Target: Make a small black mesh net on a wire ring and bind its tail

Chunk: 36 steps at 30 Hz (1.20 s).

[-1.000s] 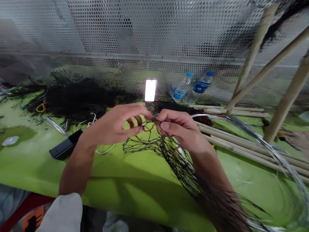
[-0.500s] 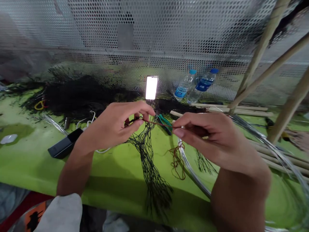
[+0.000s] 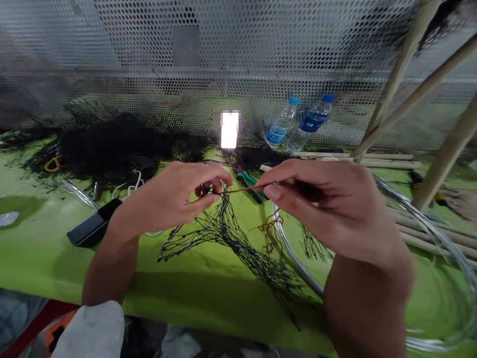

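Note:
A thin reddish-brown cord [image 3: 240, 190] runs taut between my two hands. My right hand [image 3: 316, 199] pinches it between thumb and forefinger. My left hand [image 3: 182, 194] is closed, fingers curled and thumb against them, gripping the top of a black knotted net [image 3: 231, 233] where the cord meets it. Below the hands the net spreads out and trails to the right over the green tabletop [image 3: 171, 293]. Loose coils of the cord hang beneath my right hand. Exactly what lies inside my left fingers is hidden.
Green-handled pliers [image 3: 251, 184] lie just beyond my hands. A lit phone [image 3: 229, 130] and two water bottles [image 3: 281, 124] stand near the perforated metal panel [image 3: 149, 44]. Clear tubing [image 3: 294, 258] curves at right, by wooden poles [image 3: 398, 74]. A dark net heap [image 3: 108, 144] and black box [image 3: 93, 223] are left.
The net's lower end has swung to the right and its upper part has fanned out leftward. Both hands keep their hold, with the cord still stretched between them.

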Each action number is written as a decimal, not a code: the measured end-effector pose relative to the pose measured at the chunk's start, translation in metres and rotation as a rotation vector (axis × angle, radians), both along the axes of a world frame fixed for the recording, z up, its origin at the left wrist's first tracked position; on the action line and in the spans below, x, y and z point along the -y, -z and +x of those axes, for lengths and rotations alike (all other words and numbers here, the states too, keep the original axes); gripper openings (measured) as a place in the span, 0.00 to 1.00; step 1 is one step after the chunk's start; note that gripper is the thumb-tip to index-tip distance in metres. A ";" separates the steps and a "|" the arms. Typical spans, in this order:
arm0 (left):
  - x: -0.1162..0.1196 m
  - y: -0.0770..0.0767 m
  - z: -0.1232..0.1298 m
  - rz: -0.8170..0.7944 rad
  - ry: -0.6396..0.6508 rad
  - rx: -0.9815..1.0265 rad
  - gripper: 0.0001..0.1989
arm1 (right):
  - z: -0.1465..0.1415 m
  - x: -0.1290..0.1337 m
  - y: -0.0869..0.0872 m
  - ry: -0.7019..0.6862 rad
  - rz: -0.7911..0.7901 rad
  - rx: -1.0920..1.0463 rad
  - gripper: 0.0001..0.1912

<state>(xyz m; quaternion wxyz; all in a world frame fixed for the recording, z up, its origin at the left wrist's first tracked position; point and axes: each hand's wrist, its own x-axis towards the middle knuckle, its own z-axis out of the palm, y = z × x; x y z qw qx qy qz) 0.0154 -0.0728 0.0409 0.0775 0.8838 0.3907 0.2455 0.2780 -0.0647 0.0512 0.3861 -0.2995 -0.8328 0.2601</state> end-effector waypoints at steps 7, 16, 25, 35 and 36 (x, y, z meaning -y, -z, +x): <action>0.004 -0.001 -0.001 -0.001 0.018 0.082 0.11 | -0.019 -0.018 0.017 0.012 0.095 0.085 0.08; 0.006 -0.004 0.000 0.035 0.035 0.108 0.09 | -0.029 -0.022 0.025 0.173 0.080 0.050 0.09; 0.004 -0.004 0.000 0.076 0.054 0.070 0.08 | -0.028 -0.021 0.023 -0.062 0.025 0.071 0.08; 0.006 -0.008 0.000 0.041 0.020 0.054 0.06 | -0.026 -0.022 0.024 -0.107 0.054 0.044 0.05; 0.006 -0.009 0.000 0.031 0.012 0.047 0.06 | -0.026 -0.021 0.024 -0.113 0.073 0.044 0.05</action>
